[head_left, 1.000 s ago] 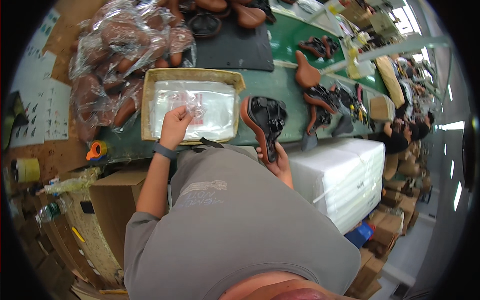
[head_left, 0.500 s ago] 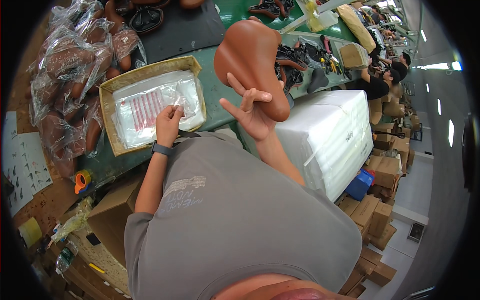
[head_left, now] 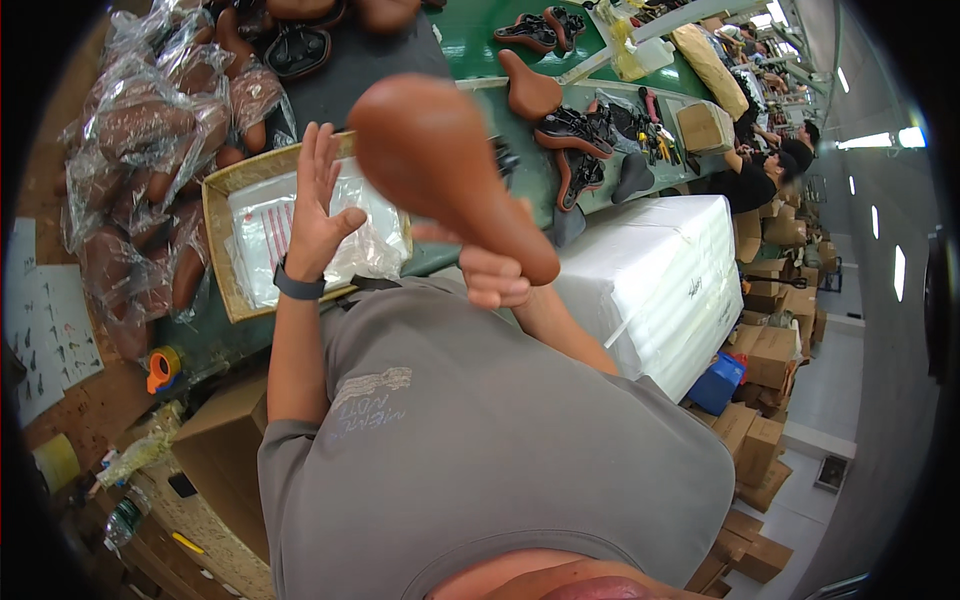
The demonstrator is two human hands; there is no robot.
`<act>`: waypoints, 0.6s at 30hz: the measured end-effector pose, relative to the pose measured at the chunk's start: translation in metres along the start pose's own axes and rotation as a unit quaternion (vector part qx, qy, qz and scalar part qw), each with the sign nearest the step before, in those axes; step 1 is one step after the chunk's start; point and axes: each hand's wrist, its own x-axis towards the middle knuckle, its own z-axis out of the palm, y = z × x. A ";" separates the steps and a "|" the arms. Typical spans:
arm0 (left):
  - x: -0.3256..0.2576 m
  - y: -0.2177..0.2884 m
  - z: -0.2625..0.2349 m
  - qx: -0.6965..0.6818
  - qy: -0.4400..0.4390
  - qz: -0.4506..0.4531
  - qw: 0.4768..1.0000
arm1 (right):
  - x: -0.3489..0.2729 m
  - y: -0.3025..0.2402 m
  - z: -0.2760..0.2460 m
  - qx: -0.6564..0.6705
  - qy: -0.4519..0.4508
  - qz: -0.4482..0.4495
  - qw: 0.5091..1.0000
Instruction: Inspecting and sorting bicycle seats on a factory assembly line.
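Observation:
A brown bicycle saddle (head_left: 425, 160), slightly blurred, is held up in front of me with its narrow nose toward the lower right. The fingers of my right hand (head_left: 492, 277) are wrapped round that nose from below; part of the hand is hidden behind the saddle. My left hand (head_left: 318, 215), a dark band on its wrist, is raised with fingers stretched upward and holds nothing. It hovers over a yellowish open box (head_left: 226, 285) of clear plastic bags (head_left: 370, 225) with red print, close to the saddle's wide end.
Plastic-wrapped brown saddles (head_left: 140, 150) are heaped at the left. More saddles (head_left: 530, 85) and tools (head_left: 660, 130) lie on the green bench. A white wrapped block (head_left: 660, 290) stands at my right. An orange tape dispenser (head_left: 163, 370) sits at the near left; co-workers (head_left: 765, 165) are beyond.
The saddle has moved left and lower with my right hand, toward the box. My left hand has let go of the plastic bag, risen and spread its fingers.

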 end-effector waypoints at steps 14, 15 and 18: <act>-0.032 -0.102 0.107 -0.037 -0.034 -0.363 0.930 | -0.130 -0.086 -0.082 -0.471 0.591 -0.373 0.538; -0.035 -0.128 0.113 -0.049 -0.019 -0.403 0.914 | -0.140 -0.099 -0.092 -0.462 0.604 -0.382 0.526; -0.017 -0.168 0.143 -0.073 -0.022 -0.490 0.869 | -0.207 -0.156 -0.145 -0.332 0.637 -0.399 0.569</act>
